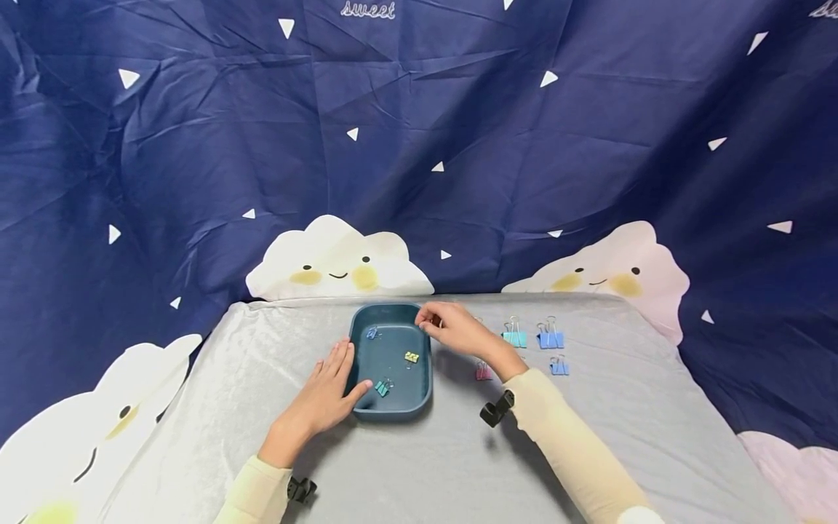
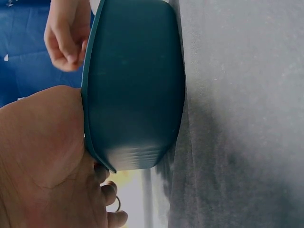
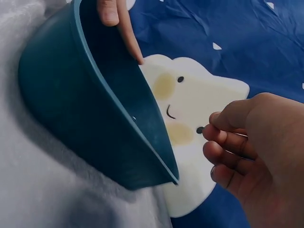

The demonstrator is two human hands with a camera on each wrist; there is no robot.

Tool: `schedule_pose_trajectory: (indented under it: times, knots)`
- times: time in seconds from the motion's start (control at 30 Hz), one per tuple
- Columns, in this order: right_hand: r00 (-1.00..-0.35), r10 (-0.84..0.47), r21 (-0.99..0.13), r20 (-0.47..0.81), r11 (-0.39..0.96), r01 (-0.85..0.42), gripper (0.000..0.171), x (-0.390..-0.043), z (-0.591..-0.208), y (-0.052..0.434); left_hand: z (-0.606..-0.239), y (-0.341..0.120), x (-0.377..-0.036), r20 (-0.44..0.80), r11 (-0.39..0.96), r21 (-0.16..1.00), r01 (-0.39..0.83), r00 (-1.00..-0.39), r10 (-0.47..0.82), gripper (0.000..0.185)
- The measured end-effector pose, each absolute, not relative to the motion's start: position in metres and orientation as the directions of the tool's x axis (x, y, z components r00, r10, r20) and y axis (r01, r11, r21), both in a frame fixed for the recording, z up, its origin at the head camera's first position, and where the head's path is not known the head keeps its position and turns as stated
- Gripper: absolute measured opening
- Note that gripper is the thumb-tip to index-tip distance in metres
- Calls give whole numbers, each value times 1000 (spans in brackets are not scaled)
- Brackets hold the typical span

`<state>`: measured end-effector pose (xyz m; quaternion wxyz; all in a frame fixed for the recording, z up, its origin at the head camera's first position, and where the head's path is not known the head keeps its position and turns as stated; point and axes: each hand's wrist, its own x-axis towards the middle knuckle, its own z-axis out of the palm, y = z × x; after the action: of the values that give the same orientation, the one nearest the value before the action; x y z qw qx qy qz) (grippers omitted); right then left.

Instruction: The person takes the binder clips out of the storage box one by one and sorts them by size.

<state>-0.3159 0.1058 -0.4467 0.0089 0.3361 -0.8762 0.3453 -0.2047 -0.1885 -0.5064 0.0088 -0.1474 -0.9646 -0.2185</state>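
Dark teal tray (image 1: 393, 405) on grey cloth (flat), three small binder clips (image 1: 382, 388) inside

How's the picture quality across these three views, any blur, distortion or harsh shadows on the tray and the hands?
Head view: wide-angle bending at the edges, even soft light, the dark teal plastic tray sharp, the small binder clips tiny. Left wrist view: the left hand looms close and soft-focused, pale glare below the tray. Right wrist view: the right hand slightly blurred, the grey cloth hazy with a soft shadow.

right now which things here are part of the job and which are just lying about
In use:
tray
clips in the tray
clips on the table
left hand on the tray's side
right hand over its far corner

Lying about:
cloud backdrop
grey table cover
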Motion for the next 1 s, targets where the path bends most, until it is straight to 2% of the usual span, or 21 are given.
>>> schedule_pose_trajectory:
  times: [0.23, 0.57, 1.0]
  knots:
    - [-723, -665, -546, 187, 542, -639, 8, -325, -446, 78, -502, -187, -205, 29, 876, 406, 260, -962, 272, 85]
    - [-677, -729, -462, 105, 567, -682, 9, -336, -444, 44, -506, -188, -206, 45, 870, 412, 271, -960, 277, 86]
    - [-680, -733, -381, 20, 623, -683, 19, -353, -451, 16, -505, -188, -206, 17, 878, 406, 254, -962, 271, 86]
